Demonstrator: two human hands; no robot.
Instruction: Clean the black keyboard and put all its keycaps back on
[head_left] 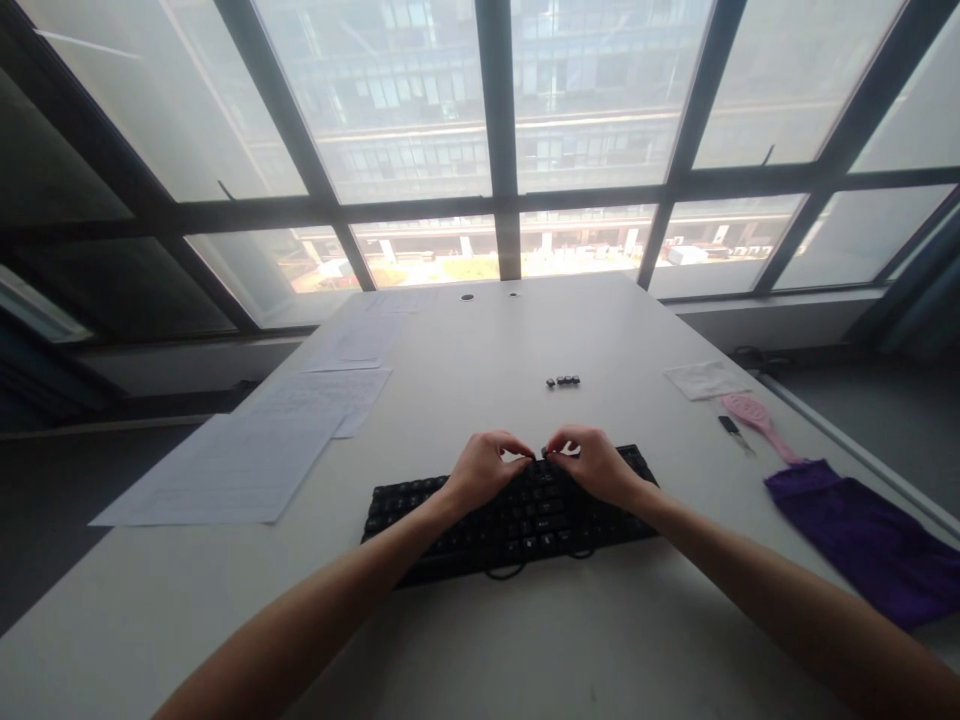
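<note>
1 black rectangular plastic keyboard (551, 522); at its far edge, right hand (596, 465) pinching 1 small dark keycap (544, 453); left hand (484, 468) beside, grip indiscernible.

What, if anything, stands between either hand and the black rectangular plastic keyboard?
Nothing visible: the left hand and right hand are over the keyboard, near its far edge, the right pinching a small dark piece. The small black blocks lie beyond them on the smooth white table, out of the way.
</note>
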